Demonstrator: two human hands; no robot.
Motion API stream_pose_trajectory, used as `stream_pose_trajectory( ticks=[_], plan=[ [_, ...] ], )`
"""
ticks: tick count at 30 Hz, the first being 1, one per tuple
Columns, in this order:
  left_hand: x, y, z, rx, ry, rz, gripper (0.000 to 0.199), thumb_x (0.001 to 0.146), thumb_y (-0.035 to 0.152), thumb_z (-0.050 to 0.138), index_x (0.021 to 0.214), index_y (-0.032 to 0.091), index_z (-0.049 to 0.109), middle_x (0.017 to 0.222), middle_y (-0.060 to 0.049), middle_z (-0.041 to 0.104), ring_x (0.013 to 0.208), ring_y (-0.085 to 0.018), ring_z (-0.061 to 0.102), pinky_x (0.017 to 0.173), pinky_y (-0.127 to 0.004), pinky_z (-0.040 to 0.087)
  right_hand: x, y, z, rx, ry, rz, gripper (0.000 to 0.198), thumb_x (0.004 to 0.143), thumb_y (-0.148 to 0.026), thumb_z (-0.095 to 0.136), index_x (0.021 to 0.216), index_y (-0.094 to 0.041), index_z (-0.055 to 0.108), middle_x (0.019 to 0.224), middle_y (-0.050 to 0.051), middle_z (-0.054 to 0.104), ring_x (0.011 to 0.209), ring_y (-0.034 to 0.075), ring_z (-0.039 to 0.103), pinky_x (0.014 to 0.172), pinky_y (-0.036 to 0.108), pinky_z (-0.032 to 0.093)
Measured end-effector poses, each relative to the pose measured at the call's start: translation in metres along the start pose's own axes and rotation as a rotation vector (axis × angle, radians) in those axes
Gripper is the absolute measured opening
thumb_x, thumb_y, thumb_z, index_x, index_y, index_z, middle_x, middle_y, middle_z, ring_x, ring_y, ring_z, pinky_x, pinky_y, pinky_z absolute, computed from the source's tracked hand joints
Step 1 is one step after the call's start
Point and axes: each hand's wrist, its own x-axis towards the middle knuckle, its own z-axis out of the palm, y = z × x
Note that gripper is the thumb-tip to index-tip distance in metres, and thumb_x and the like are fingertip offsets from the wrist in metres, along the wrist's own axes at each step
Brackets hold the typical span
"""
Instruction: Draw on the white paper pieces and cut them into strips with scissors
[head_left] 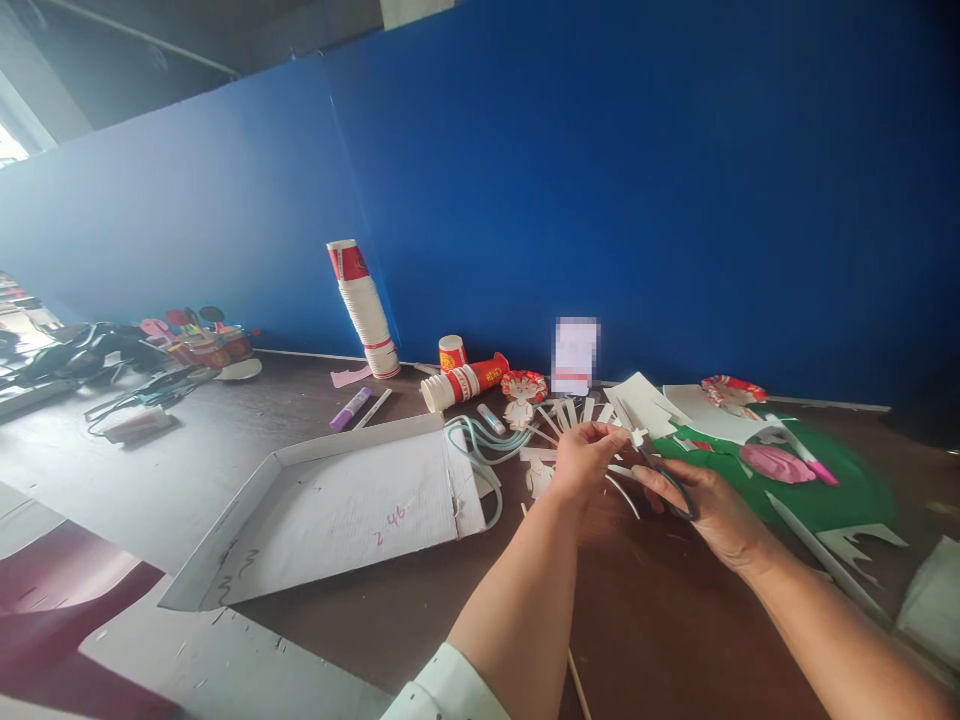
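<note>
My left hand pinches a small piece of white paper between thumb and fingers. Dark-handled scissors are in my right hand, with fingers through the loops and the blades pointing at the paper. Cut white paper strips fan out just behind my left hand. A paper cut-out figure with a red fringe lies beyond them, to the left. Under my left wrist's left side is another pale paper cut-out.
An open cardboard box lid lies left of my arms, with a pale cable beside it. A tall paper cup stack leans near the blue partition. Green paper, a pink marker and scraps lie right.
</note>
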Motion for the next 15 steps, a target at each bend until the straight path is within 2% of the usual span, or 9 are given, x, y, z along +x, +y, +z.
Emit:
stream_pose_trajectory(
  ticks=[4, 10, 15],
  plan=[
    [-0.0027, 0.0027, 0.0028, -0.049, 0.01, -0.002, 0.016, 0.072, 0.022, 0.077, 0.065, 0.016, 0.064, 0.06, 0.0, 0.063, 0.057, -0.01, 0.054, 0.063, -0.024, 0.042, 0.0005, -0.0037, 0.0027, 0.031, 0.045, 0.024, 0.04, 0.079, -0.066, 0.069, 0.081, -0.028, 0.078, 0.059, -0.001, 0.058, 0.061, 0.019, 0.054, 0.056, 0.031, 0.042],
    [-0.0047, 0.0021, 0.0032, -0.071, 0.007, 0.016, 0.019, 0.071, 0.026, 0.079, 0.065, 0.016, 0.064, 0.063, -0.002, 0.066, 0.063, -0.013, 0.06, 0.068, -0.027, 0.046, -0.0007, -0.0043, 0.0042, 0.049, 0.051, 0.049, 0.043, 0.077, -0.068, 0.07, 0.073, -0.026, 0.076, 0.059, 0.0, 0.059, 0.06, 0.018, 0.054, 0.055, 0.031, 0.041],
    [-0.0014, -0.0018, 0.0009, -0.046, 0.007, 0.036, 0.014, 0.073, 0.023, 0.075, 0.067, 0.017, 0.065, 0.063, -0.001, 0.065, 0.064, -0.013, 0.06, 0.068, -0.026, 0.045, -0.001, -0.0061, 0.0039, 0.045, 0.064, 0.043, 0.041, 0.077, -0.068, 0.072, 0.086, -0.029, 0.082, 0.059, 0.0, 0.061, 0.061, 0.02, 0.056, 0.056, 0.032, 0.043]
  ],
)
